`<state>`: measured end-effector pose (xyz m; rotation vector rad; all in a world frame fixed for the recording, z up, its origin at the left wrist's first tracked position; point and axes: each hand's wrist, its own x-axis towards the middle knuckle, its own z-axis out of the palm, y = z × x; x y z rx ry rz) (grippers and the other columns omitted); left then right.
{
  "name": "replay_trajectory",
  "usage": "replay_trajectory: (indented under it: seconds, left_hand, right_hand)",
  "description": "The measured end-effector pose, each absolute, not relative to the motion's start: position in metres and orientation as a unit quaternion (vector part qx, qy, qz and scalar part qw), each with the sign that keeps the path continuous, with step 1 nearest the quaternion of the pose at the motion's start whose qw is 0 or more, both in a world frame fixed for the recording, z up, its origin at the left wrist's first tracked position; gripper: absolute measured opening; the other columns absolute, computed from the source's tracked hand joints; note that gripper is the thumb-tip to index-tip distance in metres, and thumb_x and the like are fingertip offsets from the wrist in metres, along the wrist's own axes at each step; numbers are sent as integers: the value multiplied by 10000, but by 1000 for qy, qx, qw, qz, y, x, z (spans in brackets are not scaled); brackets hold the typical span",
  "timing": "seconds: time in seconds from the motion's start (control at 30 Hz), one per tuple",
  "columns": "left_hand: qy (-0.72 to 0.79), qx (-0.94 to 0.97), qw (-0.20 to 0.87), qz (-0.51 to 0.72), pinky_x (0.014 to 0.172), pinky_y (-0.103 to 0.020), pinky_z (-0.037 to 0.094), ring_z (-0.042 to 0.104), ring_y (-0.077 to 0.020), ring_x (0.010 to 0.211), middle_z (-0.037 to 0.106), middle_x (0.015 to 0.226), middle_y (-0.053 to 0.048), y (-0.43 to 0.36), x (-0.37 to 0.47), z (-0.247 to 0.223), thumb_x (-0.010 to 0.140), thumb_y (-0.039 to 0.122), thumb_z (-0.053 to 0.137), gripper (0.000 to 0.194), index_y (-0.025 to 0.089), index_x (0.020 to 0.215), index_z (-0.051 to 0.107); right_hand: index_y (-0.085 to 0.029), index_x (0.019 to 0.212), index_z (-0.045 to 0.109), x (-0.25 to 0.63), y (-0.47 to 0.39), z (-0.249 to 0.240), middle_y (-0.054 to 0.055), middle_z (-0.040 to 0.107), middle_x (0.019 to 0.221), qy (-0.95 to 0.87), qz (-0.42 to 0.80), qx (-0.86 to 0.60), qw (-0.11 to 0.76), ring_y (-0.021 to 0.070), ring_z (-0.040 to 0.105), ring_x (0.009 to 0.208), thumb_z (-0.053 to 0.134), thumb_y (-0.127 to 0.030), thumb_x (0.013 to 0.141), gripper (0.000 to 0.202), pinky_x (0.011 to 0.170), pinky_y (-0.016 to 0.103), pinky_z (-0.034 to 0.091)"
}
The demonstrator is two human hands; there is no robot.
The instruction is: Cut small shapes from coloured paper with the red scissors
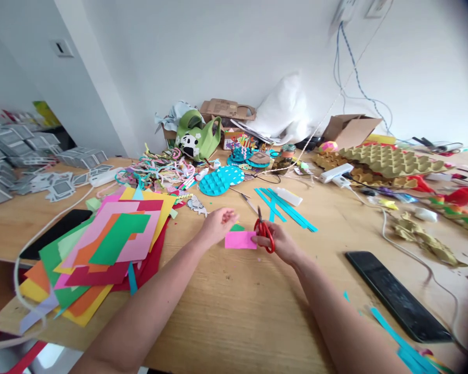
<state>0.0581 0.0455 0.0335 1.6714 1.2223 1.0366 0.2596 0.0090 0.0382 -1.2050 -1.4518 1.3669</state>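
The right hand is curled around red scissors, blades pointing away, its fingertips at the edge of the pink paper to its left. Just beside that paper, the left hand has loosely bent fingers; whether they pinch anything I cannot tell. Beyond the right hand, blue strips lie on the desk; farther off stands a green panda bag.

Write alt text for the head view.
A person's right hand holds red-handled scissors and touches a pink paper rectangle at a wooden table, the left hand nearby. Piled colored paper lies left, blue strips beyond, a black phone right.
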Motion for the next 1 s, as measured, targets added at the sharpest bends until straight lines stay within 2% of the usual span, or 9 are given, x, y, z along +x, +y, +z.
replay_trajectory:
  seconds: [0.1, 0.2, 0.33, 0.53, 0.73, 0.9, 1.0]
  left_hand:
    - [458, 629, 519, 354, 649, -267, 465, 634, -178, 692, 711, 780, -80, 30, 56, 27, 670, 241, 703, 205, 139, 847, 715]
    - [457, 587, 580, 331, 591, -252, 434, 612, -167, 633, 703, 732, -81, 14, 53, 24, 663, 251, 705, 179, 122, 786, 724]
    - [438, 570, 588, 371, 580, -239, 395, 579, -152, 650, 690, 766, -64, -3, 53, 27, 734, 398, 656, 289, 128, 808, 729]
    - [437, 508, 637, 381, 550, -227, 346, 491, -105, 570, 621, 637, -29, -14, 57, 21, 656, 373, 727, 257, 118, 677, 703]
    - [451, 421, 629, 473, 463, -209, 281, 392, -64, 471, 534, 546, 17, -14, 53, 17, 636, 385, 731, 281, 114, 694, 681]
    - [421, 455, 653, 435, 464, -206, 305, 440, -74, 489, 554, 557, 4, -17, 52, 15, 681, 396, 701, 276, 128, 650, 645]
    - [413, 483, 652, 413, 461, -208, 326, 465, -82, 486, 575, 550, -10, -19, 54, 15, 683, 389, 691, 272, 127, 623, 653]
  right_hand:
    - [-168, 710, 528, 251, 3, 44, -55, 503, 604, -578, 565, -450, 379, 92, 438, 557, 791, -309, 582, 324, 534, 226, 331]
    - [-165, 723, 535, 247, 1, 42, -43, 527, 630, -566, 577, -439, 393, 97, 453, 576, 791, -311, 594, 322, 547, 229, 345]
    - [-169, 733, 542, 245, 2, 34, -44, 525, 626, -559, 582, -435, 400, 94, 449, 556, 796, -316, 601, 322, 518, 223, 337]
    - [-170, 710, 525, 242, -1, 27, -56, 488, 569, -550, 598, -415, 410, 75, 392, 484, 767, -345, 668, 302, 458, 215, 288]
    - [-171, 726, 526, 231, -4, 23, -39, 541, 575, -538, 595, -424, 420, 95, 466, 528, 792, -322, 653, 315, 493, 218, 339]
    - [-184, 723, 521, 231, -3, 18, -46, 533, 569, -511, 597, -414, 459, 90, 440, 487, 768, -360, 684, 307, 449, 217, 309]
    - [-181, 710, 519, 232, -3, 19, -50, 514, 556, -501, 588, -428, 470, 87, 431, 479, 784, -404, 654, 351, 443, 215, 300]
